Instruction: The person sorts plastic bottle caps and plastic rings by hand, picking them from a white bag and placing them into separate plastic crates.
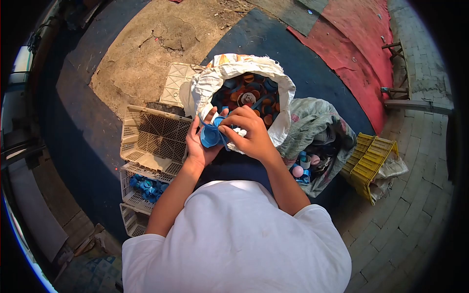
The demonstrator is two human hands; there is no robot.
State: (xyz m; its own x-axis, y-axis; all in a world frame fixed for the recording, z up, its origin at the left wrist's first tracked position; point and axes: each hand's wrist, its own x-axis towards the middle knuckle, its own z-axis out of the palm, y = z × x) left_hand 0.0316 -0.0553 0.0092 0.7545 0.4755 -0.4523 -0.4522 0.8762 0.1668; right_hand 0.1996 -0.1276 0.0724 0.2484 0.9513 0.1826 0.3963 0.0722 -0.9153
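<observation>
My left hand point(199, 146) is palm up with its fingers curled around a blue plastic piece point(210, 136) that has a rounded, cup-like part and thin strips hanging from it. My right hand point(251, 133) pinches the upper right side of the same piece between thumb and fingers. Both hands are over the near rim of a large white woven sack point(285, 88). Inside the sack lie many orange and dark blue plastic pieces point(266, 105), with a whitish ring point(248, 98) among them. The exact kind of the held piece cannot be made out.
Left of the sack stands a beige plastic crate point(138, 155); below it, another crate point(128, 195) holds blue pieces point(152, 189). On the right are a grey-green sack point(312, 115) with pink and blue items and a yellow crate point(371, 156). A pale crate point(177, 85) lies behind.
</observation>
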